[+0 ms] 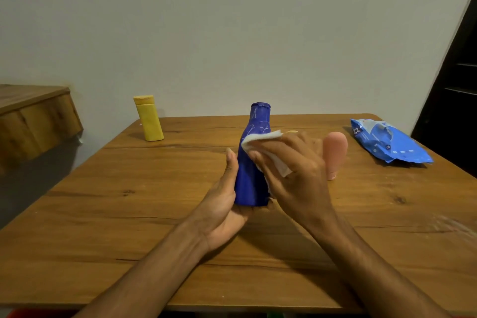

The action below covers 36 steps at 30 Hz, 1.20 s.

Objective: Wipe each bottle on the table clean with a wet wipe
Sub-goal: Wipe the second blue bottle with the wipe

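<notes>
A: What's around?
B: Yellow bottle (149,119) by the table's (103,214) far left corner, wipes pack (387,142) at its right edge; a pink bottle (335,152) is half hidden behind the right hand (291,170).
A: Hands?
B: Left hand (224,204) grips the blue bottle (254,181) mid-table; the right's fingers (299,141) curl, pressing a wet wipe (260,138) on it. Three bottles, one pack

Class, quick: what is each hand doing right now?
Left hand: holds the blue bottle near its base.
Right hand: holds a white wet wipe against the bottle's side.
</notes>
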### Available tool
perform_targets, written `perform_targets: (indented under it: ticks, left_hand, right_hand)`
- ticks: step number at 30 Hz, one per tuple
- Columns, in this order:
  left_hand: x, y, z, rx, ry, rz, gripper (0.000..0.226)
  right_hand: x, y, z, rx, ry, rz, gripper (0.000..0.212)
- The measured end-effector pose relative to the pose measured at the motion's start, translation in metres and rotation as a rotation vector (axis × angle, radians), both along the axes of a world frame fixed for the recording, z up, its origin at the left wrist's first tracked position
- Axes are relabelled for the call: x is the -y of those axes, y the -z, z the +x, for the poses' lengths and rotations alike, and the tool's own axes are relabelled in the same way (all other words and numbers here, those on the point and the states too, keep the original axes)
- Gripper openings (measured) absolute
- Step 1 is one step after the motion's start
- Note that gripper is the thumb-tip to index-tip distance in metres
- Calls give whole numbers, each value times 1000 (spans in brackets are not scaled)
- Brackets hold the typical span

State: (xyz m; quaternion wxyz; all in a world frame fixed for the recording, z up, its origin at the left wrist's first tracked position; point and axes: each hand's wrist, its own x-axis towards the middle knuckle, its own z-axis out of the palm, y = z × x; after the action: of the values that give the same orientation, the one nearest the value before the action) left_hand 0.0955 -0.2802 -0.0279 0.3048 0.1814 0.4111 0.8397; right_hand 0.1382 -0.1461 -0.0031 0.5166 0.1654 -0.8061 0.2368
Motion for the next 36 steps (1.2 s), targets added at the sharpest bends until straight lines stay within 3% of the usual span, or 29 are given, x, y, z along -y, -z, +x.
perform_targets:
  ticks: [3,6,15,19,23,28,33,36]
  left_hand:
    - [-1,-3,3,-2,-21,13,61]
    - [-1,-2,5,-21,1,-30,65]
    - [0,0,7,-51,-1,-74,61]
    - [-1,-1,9,-60,-13,-56,54]
    - [-1,-1,9,-51,-14,-93,57]
    - [-1,-1,9,-44,-2,-49,57]
    - [0,-1,9,-46,49,-51,63]
    - [1,-2,9,-12,49,10,58]
  right_hand:
    - [2,2,-1,0,18,158,20]
    - [-5,-3,-5,-38,139,116,24]
    - [0,-2,-4,-83,230,113,20]
    - [2,1,-5,-93,206,231,22]
    - [-1,0,-7,-122,291,142,18]
    - [0,3,-4,-90,214,259,22]
    - [-2,-2,-4,-100,218,112,19]
    - [1,3,-3,-86,177,262,19]
